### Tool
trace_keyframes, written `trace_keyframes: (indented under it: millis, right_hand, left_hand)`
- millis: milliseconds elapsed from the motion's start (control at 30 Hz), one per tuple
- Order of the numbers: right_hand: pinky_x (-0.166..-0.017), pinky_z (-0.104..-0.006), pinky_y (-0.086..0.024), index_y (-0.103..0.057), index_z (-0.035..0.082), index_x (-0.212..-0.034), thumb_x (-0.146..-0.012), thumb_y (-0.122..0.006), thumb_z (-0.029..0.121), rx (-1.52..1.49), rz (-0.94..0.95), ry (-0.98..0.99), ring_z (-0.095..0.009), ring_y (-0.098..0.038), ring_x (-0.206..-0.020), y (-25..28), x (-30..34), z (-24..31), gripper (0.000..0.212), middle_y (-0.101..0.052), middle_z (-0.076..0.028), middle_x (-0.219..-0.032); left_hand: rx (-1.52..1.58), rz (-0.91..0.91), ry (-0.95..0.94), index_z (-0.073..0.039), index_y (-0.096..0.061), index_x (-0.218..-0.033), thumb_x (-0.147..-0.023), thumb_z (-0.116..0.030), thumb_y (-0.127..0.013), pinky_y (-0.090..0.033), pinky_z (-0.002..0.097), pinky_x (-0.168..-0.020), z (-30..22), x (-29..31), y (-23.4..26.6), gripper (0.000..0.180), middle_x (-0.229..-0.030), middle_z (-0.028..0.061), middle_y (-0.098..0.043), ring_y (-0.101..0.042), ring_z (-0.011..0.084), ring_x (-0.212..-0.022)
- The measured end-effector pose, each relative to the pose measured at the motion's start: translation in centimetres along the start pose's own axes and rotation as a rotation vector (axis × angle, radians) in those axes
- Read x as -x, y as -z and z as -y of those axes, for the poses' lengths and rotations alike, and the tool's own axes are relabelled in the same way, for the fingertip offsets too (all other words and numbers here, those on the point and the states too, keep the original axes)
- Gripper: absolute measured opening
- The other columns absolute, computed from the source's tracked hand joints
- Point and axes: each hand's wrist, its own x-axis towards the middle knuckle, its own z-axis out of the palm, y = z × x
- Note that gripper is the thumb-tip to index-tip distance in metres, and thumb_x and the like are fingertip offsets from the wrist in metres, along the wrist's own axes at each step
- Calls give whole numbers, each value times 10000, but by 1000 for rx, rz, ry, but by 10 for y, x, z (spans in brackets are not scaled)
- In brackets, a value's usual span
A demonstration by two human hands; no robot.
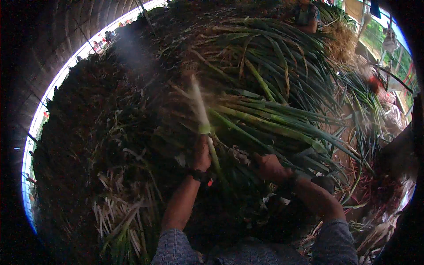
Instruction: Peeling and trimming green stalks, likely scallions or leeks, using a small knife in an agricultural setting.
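Observation:
My left hand (203, 153) is closed around a long green onion (201, 106), whose white shank points up and away from me, its tip blurred. The green part of the stalk passes below the fist. To its right, my right hand (271, 168) is closed, with a thin, ragged, brownish strip (238, 155) stretching from near the onion to its fingers. What exactly the right fingers grip is hidden. Just beyond both hands lies a heap of unpeeled green onions (274, 117), leaves fanning right.
Several pale stripped onions (123, 216) lie at the lower left. Dark plant waste (84, 128) is piled along the left side. Another person (308, 17) is at the far right, beside a straw-coloured heap (340, 44). Loose leaves lie on the ground (346, 154) at right.

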Motion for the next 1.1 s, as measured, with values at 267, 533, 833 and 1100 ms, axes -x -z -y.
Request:
trace_keyframes:
  millis: [267, 533, 833, 1100]
  right_hand:
    - [-706, -523, -513, -585, 31, -1115, -857, -653, 360, -45, 46, -153, -430, -639, -784, 12, -4, 17, 423, -653, -240, -797]
    - [-690, -520, -516, -592, 37, -1111, -851, -650, 316, -75, 39, -99, -431, -642, -789, 10, -4, 20, 385, -661, -238, -828]
    - [-697, -480, -499, -607, 25, -1080, -843, -636, 227, -97, -4, -18, -431, -637, -852, -1, -3, 8, 313, -653, -241, -902]
    - [-712, -471, -492, -606, 12, -1124, -777, -682, 164, -231, 31, -100, -450, -615, -878, 18, -8, 28, 386, -647, -245, -912]
  left_hand:
    - [276, -134, 149, -89, -548, -1262, -1005, -352, -500, -428, 321, -899, -19, 1, -18, 371, -1082, 35, -560, -505, 137, -1015]
    - [121, -125, 121, -75, -585, -1225, -950, -296, -605, -403, 314, -916, -24, 9, -7, 353, -1095, 23, -569, -511, 159, -1012]
    - [-217, -114, -131, -86, -577, -1170, -956, -375, -583, -435, 364, -861, 23, 4, -3, 360, -1089, 51, -582, -529, 220, -997]
    - [-6, -121, 170, -88, -516, -1295, -974, -518, -491, -446, 381, -867, -3, 26, -34, 537, -1121, 62, -571, -527, 205, -1030]
